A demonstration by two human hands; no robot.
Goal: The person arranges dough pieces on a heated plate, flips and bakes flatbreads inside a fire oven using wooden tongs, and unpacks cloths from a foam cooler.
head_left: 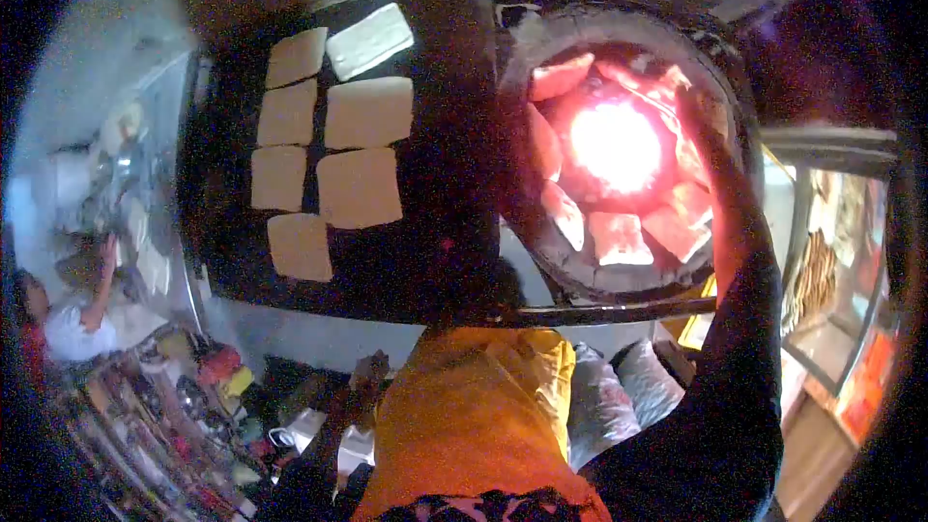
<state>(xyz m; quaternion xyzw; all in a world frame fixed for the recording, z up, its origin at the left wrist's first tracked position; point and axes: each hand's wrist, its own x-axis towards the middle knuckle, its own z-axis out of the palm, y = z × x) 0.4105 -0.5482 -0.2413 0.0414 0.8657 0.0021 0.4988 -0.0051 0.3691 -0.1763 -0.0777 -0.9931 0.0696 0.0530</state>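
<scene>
My right arm reaches over the round oven (604, 280), and my right hand (681, 101) is at the far right of its wall, washed in red glare. It is close to pieces of flatbread (619, 239) that line the wall in a ring around a bright glow (617, 147). Glare hides whether its fingers hold anything. My left hand (369, 369) hangs low beside my orange apron (464, 406), dark and blurred, so its fingers cannot be made out. Left of the oven, several flat squarish pieces of dough (369, 113) lie in two columns on a black surface (445, 184).
A metal rail (619, 311) runs along the front edge of the oven. Filled sacks (648, 377) stand below it. At far left, another person (82, 329) stretches an arm toward a pale counter. A rack holding browned items (817, 271) is at right.
</scene>
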